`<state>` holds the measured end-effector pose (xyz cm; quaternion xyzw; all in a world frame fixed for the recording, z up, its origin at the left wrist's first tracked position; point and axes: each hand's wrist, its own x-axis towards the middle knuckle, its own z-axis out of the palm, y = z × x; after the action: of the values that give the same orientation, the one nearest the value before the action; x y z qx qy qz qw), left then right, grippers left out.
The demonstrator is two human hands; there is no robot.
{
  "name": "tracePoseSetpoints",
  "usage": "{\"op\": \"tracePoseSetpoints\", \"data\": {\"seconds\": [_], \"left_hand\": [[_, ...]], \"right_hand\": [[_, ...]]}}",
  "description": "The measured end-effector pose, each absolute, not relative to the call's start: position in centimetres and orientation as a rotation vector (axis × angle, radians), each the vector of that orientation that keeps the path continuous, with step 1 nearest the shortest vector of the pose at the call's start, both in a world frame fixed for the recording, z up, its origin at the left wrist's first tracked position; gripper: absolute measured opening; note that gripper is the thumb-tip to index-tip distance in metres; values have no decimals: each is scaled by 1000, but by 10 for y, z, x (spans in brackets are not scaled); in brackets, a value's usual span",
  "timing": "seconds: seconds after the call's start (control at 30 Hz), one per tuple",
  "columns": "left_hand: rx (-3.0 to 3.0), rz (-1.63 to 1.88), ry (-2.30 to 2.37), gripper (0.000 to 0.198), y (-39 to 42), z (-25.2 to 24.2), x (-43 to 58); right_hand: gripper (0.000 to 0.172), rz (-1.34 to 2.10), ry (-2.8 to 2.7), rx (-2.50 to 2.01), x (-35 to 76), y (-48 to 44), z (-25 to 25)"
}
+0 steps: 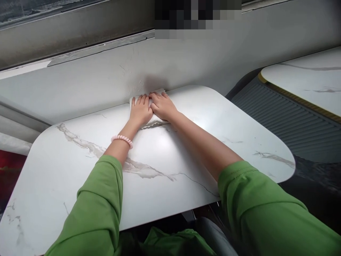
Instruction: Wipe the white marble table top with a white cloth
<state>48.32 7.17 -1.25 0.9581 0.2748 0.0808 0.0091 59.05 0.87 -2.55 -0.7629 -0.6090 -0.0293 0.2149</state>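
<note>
A white cloth with a scalloped edge lies at the far edge of the white marbled table, against the wall. My left hand lies flat on its left part, fingers spread and pointing toward the wall. My right hand presses on the cloth's right part, its fingers partly bent and close to the left hand. The two hands touch near the thumbs. A pink coiled band circles my left wrist.
A pale wall rises right behind the table's far edge, with a window ledge above. At the right are a ribbed grey panel and a second marbled table. A dark seat shows below the near edge.
</note>
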Motion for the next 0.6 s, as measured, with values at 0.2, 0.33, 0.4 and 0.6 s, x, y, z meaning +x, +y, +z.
{"op": "tracePoseSetpoints", "data": {"seconds": [0.2,0.33,0.4,0.6], "left_hand": [[3016,209,874,54,53,-12,473],[3008,173,844,54,11,-12,448],[3010,157,814,55,-20,-11,429],[3033,84,744,58,-113,-4,358]], "right_hand": [[51,-13,-1696,-2149,579,-12,-22],[55,8,-1690,-2170,554,-59,-22],[55,-11,-1698,-2160,537,-92,-23],[56,-66,-1776,-2066,475,-187,-23]]}}
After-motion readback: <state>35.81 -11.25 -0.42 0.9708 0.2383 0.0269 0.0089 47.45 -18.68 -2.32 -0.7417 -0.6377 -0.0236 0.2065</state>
